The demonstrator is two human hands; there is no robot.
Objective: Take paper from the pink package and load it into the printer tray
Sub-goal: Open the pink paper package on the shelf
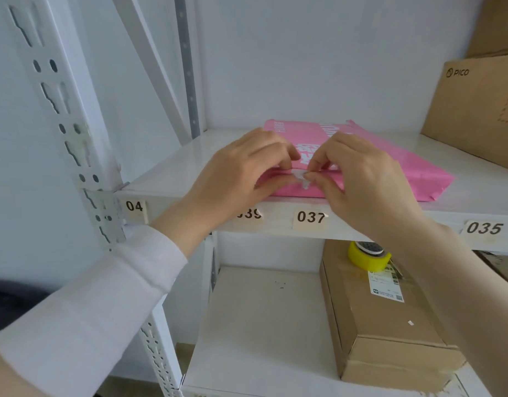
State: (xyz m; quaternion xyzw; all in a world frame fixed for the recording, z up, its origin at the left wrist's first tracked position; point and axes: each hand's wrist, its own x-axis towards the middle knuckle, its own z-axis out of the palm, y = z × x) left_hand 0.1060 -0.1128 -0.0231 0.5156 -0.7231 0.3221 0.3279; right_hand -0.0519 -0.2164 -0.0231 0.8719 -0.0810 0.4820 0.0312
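The pink package (396, 164) lies flat on the white shelf (172, 167), its near end at the shelf's front edge. My left hand (241, 173) presses on the package's near left corner, fingers curled onto its end flap. My right hand (358, 176) pinches a small white round seal sticker (300, 176) at the middle of that flap between thumb and forefinger. The paper inside is hidden by the wrapper. No printer is in view.
A large Pico cardboard box (476, 110) stands at the back right of the same shelf. On the lower shelf (255, 325) sits a brown carton (384, 325) with a yellow tape roll (367, 257) on top. A perforated white upright (75, 144) frames the left side.
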